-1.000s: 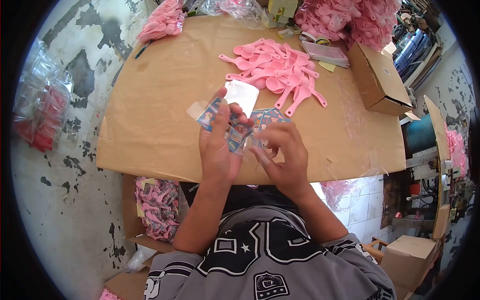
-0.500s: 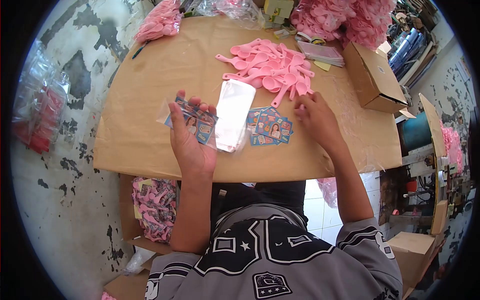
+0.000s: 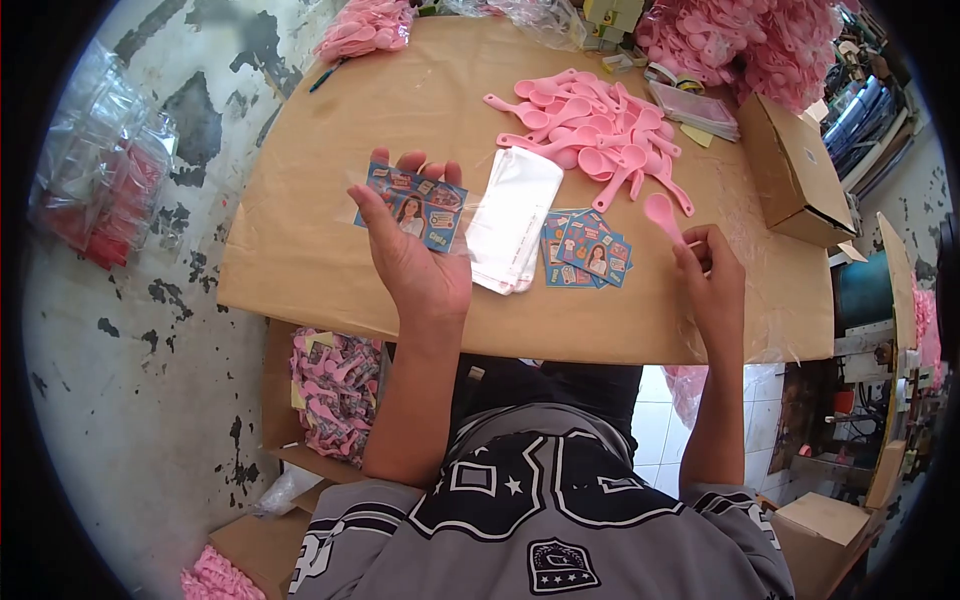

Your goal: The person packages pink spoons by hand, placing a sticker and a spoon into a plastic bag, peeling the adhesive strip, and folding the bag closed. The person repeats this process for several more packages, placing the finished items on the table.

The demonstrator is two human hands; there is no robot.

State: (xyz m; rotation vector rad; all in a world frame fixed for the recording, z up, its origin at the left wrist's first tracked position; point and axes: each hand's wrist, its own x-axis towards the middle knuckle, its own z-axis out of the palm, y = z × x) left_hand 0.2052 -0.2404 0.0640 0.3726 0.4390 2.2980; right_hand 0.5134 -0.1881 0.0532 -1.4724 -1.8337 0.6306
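My left hand (image 3: pixel 425 260) is closed on a blue printed card (image 3: pixel 412 207), which appears to sit in a clear plastic sleeve; the thumb lies on its left edge. A pink spoon (image 3: pixel 662 216) is pinched by its handle in my right hand (image 3: pixel 715 275), bowl pointing away from me. Between the hands lies a stack of clear plastic sleeves (image 3: pixel 515 215), with a small fanned pile of blue cards (image 3: pixel 588 252) at its right. Behind them is a heap of pink spoons (image 3: pixel 590 125).
A cardboard box (image 3: pixel 797 170) stands at the table's right edge. Bagged pink spoons (image 3: pixel 735 45) are piled at the back right, another bag (image 3: pixel 365 28) at the back left. Below the table's left side, an open carton (image 3: pixel 335 390) holds packed spoons. A pen (image 3: pixel 327 75) lies near the left edge.
My right hand has picked a pink spoon from the heap and drawn it back towards me. The card in my left hand now faces up more flatly. The whole view has shifted slightly.
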